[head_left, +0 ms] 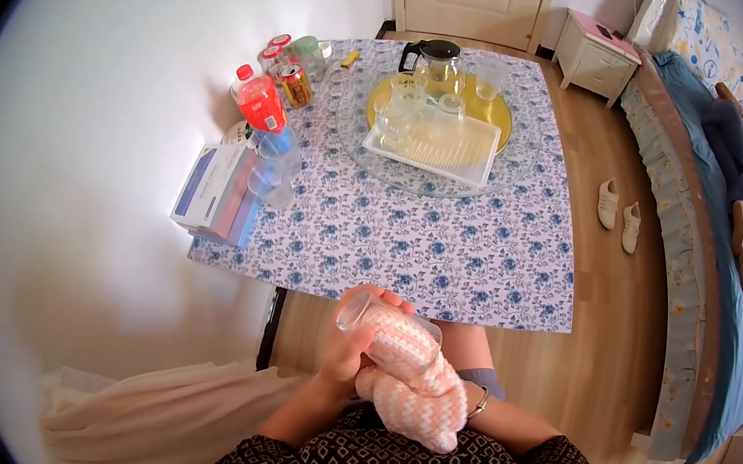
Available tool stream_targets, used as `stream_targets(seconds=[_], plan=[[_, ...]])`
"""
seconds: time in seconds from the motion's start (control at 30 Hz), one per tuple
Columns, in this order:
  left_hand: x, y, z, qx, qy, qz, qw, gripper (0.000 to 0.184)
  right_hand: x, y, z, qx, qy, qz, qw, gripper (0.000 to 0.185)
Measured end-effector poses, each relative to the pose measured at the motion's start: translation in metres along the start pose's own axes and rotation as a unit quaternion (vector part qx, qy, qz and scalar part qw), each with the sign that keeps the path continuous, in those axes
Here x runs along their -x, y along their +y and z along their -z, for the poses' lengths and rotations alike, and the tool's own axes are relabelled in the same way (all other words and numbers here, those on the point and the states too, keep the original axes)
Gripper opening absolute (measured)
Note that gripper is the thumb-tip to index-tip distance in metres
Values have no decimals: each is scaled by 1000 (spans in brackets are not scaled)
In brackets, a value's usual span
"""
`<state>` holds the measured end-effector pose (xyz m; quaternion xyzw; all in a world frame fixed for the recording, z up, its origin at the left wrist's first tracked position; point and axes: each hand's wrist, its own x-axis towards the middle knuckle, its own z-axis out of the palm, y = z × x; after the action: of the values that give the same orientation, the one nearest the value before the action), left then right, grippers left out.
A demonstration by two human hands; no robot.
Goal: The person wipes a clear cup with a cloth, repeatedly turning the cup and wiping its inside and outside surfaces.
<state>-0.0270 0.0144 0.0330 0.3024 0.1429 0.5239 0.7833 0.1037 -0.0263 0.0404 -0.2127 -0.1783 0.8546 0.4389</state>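
Observation:
My left hand (350,345) is wrapped round a clear glass (365,313), which lies tilted just beyond the table's front edge. A pink and white zigzag cloth (420,405) fills the inside of the glass and hangs out of its right end toward my lap. My right hand is hidden by the cloth; only the wrist with a bracelet shows beside it, so its fingers cannot be made out.
On the flowered table (391,225) stand a gold tray (504,118) with glasses, a white ribbed tray (437,152) and a teapot (441,64). Bottles, a can (295,85) and boxes (214,190) line the left side. A person's legs (732,151) rest on the bed.

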Motion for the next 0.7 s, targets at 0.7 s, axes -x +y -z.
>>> stream_targets(seconds=[0.7], plan=[[3, 6, -27, -117, 70, 15, 991, 44, 2, 13, 16, 321, 10, 157, 934, 42]])
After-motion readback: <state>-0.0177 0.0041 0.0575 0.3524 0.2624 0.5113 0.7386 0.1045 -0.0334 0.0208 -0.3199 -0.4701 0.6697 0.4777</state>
